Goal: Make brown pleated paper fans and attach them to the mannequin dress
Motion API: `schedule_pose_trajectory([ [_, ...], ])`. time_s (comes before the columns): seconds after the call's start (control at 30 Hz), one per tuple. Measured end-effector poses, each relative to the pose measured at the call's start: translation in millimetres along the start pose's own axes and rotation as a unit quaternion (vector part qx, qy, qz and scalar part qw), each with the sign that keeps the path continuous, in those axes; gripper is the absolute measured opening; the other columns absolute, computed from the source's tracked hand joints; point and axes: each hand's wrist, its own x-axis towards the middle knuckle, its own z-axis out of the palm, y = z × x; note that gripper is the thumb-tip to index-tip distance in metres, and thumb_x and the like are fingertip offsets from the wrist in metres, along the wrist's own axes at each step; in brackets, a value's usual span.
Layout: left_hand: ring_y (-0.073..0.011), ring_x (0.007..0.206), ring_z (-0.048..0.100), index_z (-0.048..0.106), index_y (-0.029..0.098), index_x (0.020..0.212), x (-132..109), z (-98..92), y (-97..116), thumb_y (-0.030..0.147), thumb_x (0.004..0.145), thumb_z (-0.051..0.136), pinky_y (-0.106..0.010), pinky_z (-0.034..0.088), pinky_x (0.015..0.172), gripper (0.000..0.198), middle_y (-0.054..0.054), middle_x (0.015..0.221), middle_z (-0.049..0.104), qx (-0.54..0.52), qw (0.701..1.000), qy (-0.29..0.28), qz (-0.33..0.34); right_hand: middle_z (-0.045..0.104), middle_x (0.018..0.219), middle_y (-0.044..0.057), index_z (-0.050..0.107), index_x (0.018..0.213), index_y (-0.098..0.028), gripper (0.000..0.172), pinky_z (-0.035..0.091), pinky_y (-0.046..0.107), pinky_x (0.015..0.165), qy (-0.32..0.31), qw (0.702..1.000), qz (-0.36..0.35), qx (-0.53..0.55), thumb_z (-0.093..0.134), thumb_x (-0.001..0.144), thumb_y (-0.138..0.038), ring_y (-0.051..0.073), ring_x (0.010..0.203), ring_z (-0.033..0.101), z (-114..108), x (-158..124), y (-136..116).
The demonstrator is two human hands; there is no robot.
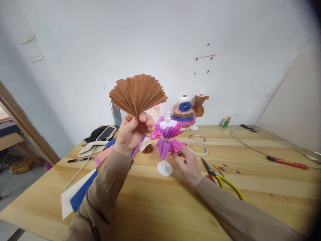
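My left hand [132,131] is raised above the table and pinches the base of a brown pleated paper fan [137,94], which is spread open. My right hand [188,163] rests low on the table, its fingers touching the hem of a purple and pink paper dress [168,140]. That dress is on a small white mannequin stand [165,168]. The right fingers are curled at the hem; what they pinch is hard to make out.
Behind stand two more dressed mini mannequins [185,115] [200,104]. Tape rings [197,148], yellow-handled scissors [223,179], a red-handled tool [287,162], wire, coloured paper sheets [82,190], a phone [106,133], a pen [79,160] and a bottle [116,114] lie on the wooden table [160,207].
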Motion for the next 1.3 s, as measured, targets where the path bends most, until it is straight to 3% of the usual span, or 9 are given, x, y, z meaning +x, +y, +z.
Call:
schedule_pose_trajectory([
  [0.17, -0.0160, 0.051, 0.054, 0.055, 0.020, 0.062, -16, 14.7, 3, 0.054, 0.073, 0.069, -0.029, 0.045, 0.042, 0.039, -0.004, 0.058, 0.056, -0.142, 0.975, -0.167, -0.045, 0.045, 0.056, -0.003, 0.051, 0.063, -0.020, 0.019, 0.034, 0.028, 0.054, 0.185, 0.975, 0.006, 0.123, 0.054, 0.081, -0.024, 0.013, 0.055, 0.043, -30, 23, -16],
  [0.27, -0.0158, 0.054, 0.058, 0.063, 0.018, 0.066, -21, 24.2, 4, 0.048, 0.077, 0.070, -0.028, 0.048, 0.046, 0.032, -0.005, 0.062, 0.061, -0.180, 0.955, -0.226, -0.072, 0.041, 0.053, -0.003, 0.049, 0.057, -0.021, 0.023, 0.029, 0.029, 0.051, 0.241, 0.952, -0.002, 0.188, 0.054, 0.079, -0.018, 0.012, 0.052, 0.037, -47, 31, -30],
  [0.37, -0.0146, 0.057, 0.060, 0.067, 0.016, 0.072, -22, 30.8, 3, 0.047, 0.077, 0.071, -0.026, 0.050, 0.051, 0.032, -0.006, 0.070, 0.067, -0.172, 0.954, -0.220, -0.110, 0.042, 0.054, -0.002, 0.051, 0.057, -0.021, 0.025, 0.028, 0.030, 0.051, 0.209, 0.947, -0.025, 0.242, 0.055, 0.082, -0.019, 0.013, 0.053, 0.038, -57, 30, -48],
  [0.47, -0.0152, 0.060, 0.062, 0.067, 0.014, 0.074, -20, 34.1, -2, 0.048, 0.074, 0.073, -0.026, 0.051, 0.054, 0.035, -0.009, 0.074, 0.070, -0.151, 0.955, -0.211, -0.145, 0.053, 0.062, 0.000, 0.063, 0.072, -0.021, 0.014, 0.036, 0.030, 0.054, 0.088, 0.949, -0.020, 0.301, 0.058, 0.085, -0.024, 0.014, 0.058, 0.047, -58, 22, -68],
  [0.57, -0.0152, 0.062, 0.063, 0.069, 0.014, 0.077, -21, 35.5, -3, 0.047, 0.077, 0.071, -0.026, 0.051, 0.057, 0.033, -0.009, 0.076, 0.071, -0.146, 0.953, -0.221, -0.148, 0.060, 0.068, 0.000, 0.065, 0.086, -0.020, 0.013, 0.044, 0.032, 0.059, -0.038, 0.911, -0.015, 0.411, 0.060, 0.086, -0.032, 0.016, 0.063, 0.056, -55, 17, -85],
  [0.63, -0.0146, 0.062, 0.063, 0.069, 0.014, 0.077, -22, 36.0, 0, 0.045, 0.079, 0.070, -0.025, 0.050, 0.056, 0.031, -0.009, 0.077, 0.071, -0.146, 0.955, -0.217, -0.141, 0.063, 0.073, 0.001, 0.065, 0.090, -0.020, 0.017, 0.049, 0.036, 0.065, -0.068, 0.883, -0.020, 0.464, 0.062, 0.084, -0.035, 0.018, 0.068, 0.060, -54, 15, -93],
  [0.9, -0.0155, 0.063, 0.064, 0.072, 0.014, 0.076, -25, 39.2, 11, 0.045, 0.078, 0.071, -0.023, 0.051, 0.054, 0.031, -0.008, 0.073, 0.070, -0.149, 0.940, -0.247, -0.183, 0.055, 0.066, -0.001, 0.064, 0.088, -0.019, 0.020, 0.054, 0.034, 0.059, -0.077, 0.837, -0.003, 0.541, 0.070, 0.079, -0.036, 0.015, 0.061, 0.056, -54, 15, -106],
  [1.03, -0.0137, 0.064, 0.064, 0.072, 0.013, 0.079, -22, 39.8, 6, 0.043, 0.080, 0.069, -0.021, 0.051, 0.056, 0.030, -0.009, 0.075, 0.070, -0.153, 0.929, -0.262, -0.212, 0.055, 0.069, -0.001, 0.064, 0.090, -0.019, 0.028, 0.053, 0.034, 0.058, -0.065, 0.838, 0.028, 0.541, 0.075, 0.073, -0.038, 0.014, 0.059, 0.054, -54, 16, -107],
  [1.3, -0.0138, 0.062, 0.062, 0.071, 0.011, 0.078, -21, 45.6, 5, 0.049, 0.073, 0.073, -0.021, 0.050, 0.053, 0.039, -0.011, 0.076, 0.070, -0.102, 0.927, -0.266, -0.244, 0.047, 0.055, -0.003, 0.058, 0.066, -0.020, 0.025, 0.045, 0.031, 0.049, -0.023, 0.857, 0.068, 0.510, 0.075, 0.073, -0.037, 0.014, 0.053, 0.050, -50, 15, -101],
])
